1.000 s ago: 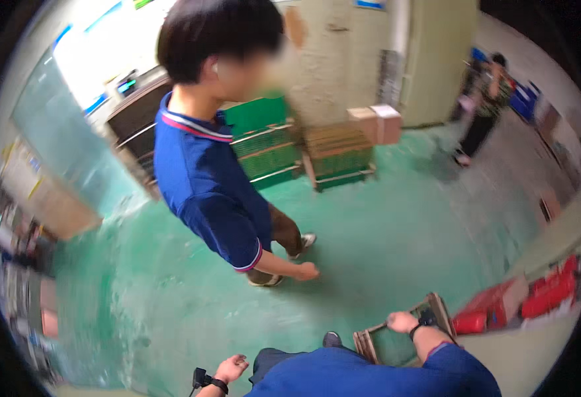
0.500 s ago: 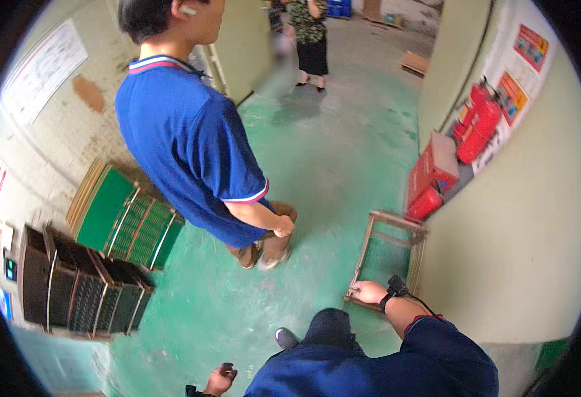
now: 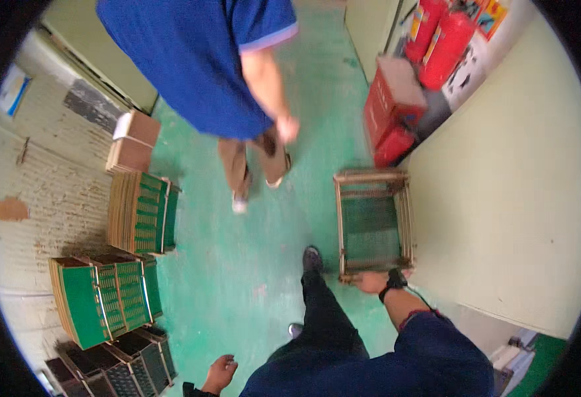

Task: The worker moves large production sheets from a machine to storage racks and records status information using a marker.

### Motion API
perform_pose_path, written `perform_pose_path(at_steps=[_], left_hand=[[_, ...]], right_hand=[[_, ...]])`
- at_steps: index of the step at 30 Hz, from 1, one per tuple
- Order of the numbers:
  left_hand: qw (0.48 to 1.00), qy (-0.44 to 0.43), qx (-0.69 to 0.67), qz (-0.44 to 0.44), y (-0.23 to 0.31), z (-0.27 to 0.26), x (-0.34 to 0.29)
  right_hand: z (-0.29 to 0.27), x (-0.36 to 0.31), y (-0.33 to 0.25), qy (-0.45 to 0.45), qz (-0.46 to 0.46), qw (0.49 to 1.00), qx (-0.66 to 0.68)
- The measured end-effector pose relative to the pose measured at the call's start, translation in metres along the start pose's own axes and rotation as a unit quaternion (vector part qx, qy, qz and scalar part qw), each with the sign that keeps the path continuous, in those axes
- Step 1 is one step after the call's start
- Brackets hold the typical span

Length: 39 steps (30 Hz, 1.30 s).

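My right hand (image 3: 372, 282) is closed on the near edge of a brownish open rectangular frame (image 3: 341, 218). The frame stands by the pale wall on my right, and several parallel bars run along its right side. The green floor shows through its middle, partly darkened. A black strap with a small device (image 3: 395, 280) sits on my right wrist. Low in the view my left hand (image 3: 221, 372) hangs beside my leg, its fingers loosely bent and apart, with nothing in it.
A person in a blue shirt (image 3: 198, 66) walks ahead. Stacked green boards (image 3: 125, 298), dark ridged boards (image 3: 128, 364) and brown boards (image 3: 135, 139) line the left wall. Red fire extinguishers (image 3: 446, 49) and a red box (image 3: 393, 96) stand along the right wall.
My view has tilted down and moved forward. My right hand keeps its grip on the frame, which comes along. The person in blue has walked farther ahead; one of my feet has stepped forward.
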<state>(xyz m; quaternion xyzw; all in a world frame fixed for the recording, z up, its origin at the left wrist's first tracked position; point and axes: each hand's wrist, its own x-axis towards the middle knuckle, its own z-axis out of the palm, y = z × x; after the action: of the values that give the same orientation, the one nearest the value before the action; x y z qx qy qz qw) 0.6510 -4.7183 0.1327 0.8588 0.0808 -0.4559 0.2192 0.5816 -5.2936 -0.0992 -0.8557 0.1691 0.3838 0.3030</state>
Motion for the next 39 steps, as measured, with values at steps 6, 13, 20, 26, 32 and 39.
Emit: perform_pose_path(at_steps=[6,13,20,26,32,39], left_hand=[[0.994,-0.053,-0.096,0.01,0.148,-0.03,0.038],[0.982,-0.123,-0.073,-0.122,0.153,-0.03,0.091],[0.984,-0.114,-0.052,-0.128,0.141,-0.046,0.138],[0.962,-0.138,-0.032,-0.235,0.172,-0.034,0.174],[0.974,-0.158,-0.014,-0.165,0.187,-0.035,0.155],[0.985,-0.14,0.055,-0.081,0.193,-0.072,0.138]], right_hand=[[-0.039,0.135,0.009,0.069,0.018,0.995,0.068],[-0.01,0.294,0.039,0.06,0.179,0.969,0.162],[0.036,0.371,0.078,0.217,0.247,0.576,0.749],[0.04,0.36,0.09,0.085,0.162,0.632,0.753],[0.016,0.256,0.059,-0.011,0.147,0.525,0.838],[-0.043,0.107,0.023,-0.226,0.125,0.47,0.844]])
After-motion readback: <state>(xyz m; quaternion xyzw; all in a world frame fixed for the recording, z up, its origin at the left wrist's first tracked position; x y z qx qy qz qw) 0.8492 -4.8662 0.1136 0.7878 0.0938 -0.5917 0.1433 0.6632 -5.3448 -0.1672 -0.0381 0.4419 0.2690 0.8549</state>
